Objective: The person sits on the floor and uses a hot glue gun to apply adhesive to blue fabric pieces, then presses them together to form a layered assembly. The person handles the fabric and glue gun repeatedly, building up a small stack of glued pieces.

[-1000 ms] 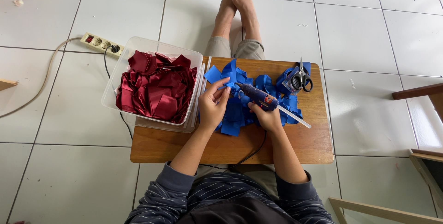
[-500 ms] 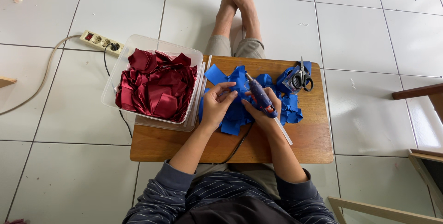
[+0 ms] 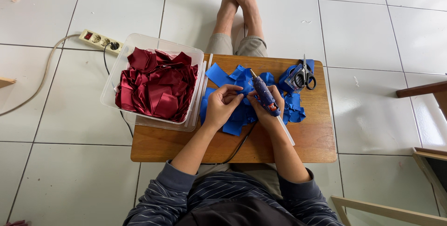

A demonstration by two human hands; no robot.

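Swinging round since a second ago, the glue gun (image 3: 265, 96) in the right hand (image 3: 269, 109) now points its tip up and away from the person toward the far counter (image 3: 321, 137) edge, its long axis running from the glue stick near the wrist to the tip over the blue ribbon pieces (image 3: 242, 109) (earlier it lay more crosswise). The right grip is closed around the gun, and the left hand (image 3: 221, 107) pinches a ribbon piece just beside the tip, so gluing looks under way. Farther off lie scissors (image 3: 305, 74) and a clear tub (image 3: 153, 84) of red ribbon.
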